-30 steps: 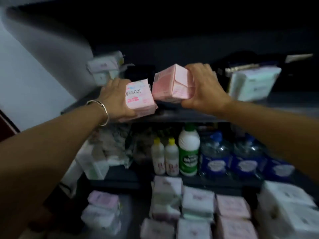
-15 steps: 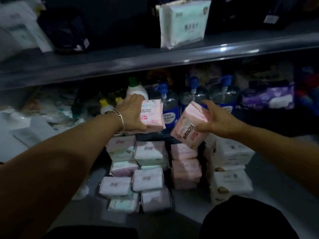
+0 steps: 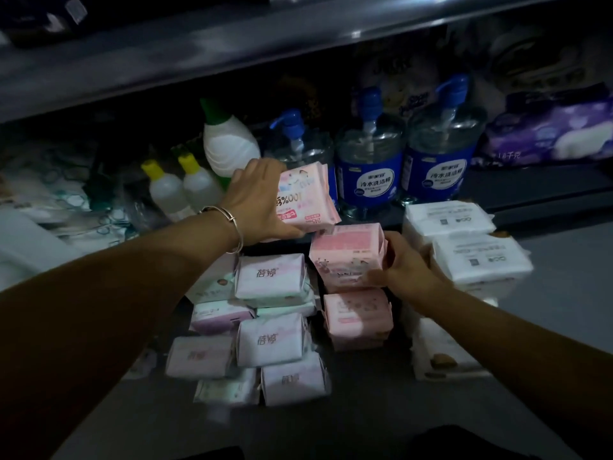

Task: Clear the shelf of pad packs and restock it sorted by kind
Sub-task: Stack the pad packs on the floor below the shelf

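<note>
My left hand (image 3: 257, 200) grips a pink-and-white pad pack (image 3: 306, 195) held in the air above the floor piles. My right hand (image 3: 403, 265) holds a pink pad pack (image 3: 346, 252) that sits on top of a stack of pink packs (image 3: 356, 317) on the floor. Left of that stack lie several pale lilac packs (image 3: 270, 275), some stacked. White packs (image 3: 477, 257) are piled to the right, just behind my right hand. The grey shelf edge (image 3: 232, 51) runs across the top.
On the low shelf behind stand three blue-labelled pump bottles (image 3: 368, 167), a white bottle with a green cap (image 3: 229, 146), two small yellow-capped bottles (image 3: 180, 187) and a purple pack (image 3: 550, 134). Wrapped goods fill the left side. Dark floor lies in front.
Both hands came down from the upper shelf with their packs. The right hand has set its pink pack onto the pink stack; the left pack hangs above the piles.
</note>
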